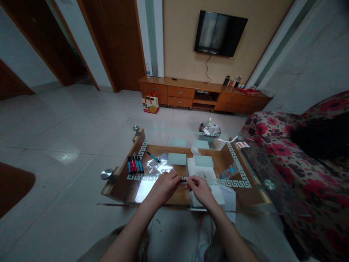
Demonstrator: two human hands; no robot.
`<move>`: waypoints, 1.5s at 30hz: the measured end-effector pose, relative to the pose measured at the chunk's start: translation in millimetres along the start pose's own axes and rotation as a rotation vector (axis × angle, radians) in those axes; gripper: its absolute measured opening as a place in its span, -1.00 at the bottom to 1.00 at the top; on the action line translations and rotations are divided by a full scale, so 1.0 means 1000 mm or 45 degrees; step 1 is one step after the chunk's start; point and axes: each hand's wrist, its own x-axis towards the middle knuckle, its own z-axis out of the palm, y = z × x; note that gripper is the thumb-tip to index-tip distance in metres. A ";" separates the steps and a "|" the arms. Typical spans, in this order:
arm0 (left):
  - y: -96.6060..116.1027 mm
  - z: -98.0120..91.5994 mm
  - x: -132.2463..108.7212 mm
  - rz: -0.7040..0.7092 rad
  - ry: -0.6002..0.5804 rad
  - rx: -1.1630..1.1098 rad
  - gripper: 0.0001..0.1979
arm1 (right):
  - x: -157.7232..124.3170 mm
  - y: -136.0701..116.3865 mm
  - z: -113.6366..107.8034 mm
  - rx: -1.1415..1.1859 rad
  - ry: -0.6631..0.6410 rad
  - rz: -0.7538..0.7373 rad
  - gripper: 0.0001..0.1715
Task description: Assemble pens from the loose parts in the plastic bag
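Left hand (pixel 167 184), right hand (pixel 199 187): grasping a dark item (pixel 183 180), perhaps a pen
Pen row (pixel 135 166): formed, near desk's (pixel 177 207) left edge
Blue pen (pixel 153 157): not lined up

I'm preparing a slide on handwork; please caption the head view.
Left hand and right hand hold a slim dark piece over a glass-topped coffee table, near lined-up pens and clear plastic.

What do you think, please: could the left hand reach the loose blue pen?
Probably yes: the loose blue pen lies beyond the left hand, with only clear plastic between, though that hand seems to hold a dark piece.
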 end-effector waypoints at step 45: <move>-0.001 -0.010 0.003 -0.093 0.025 -0.568 -0.77 | 0.008 -0.029 -0.006 0.011 0.031 -0.070 -0.62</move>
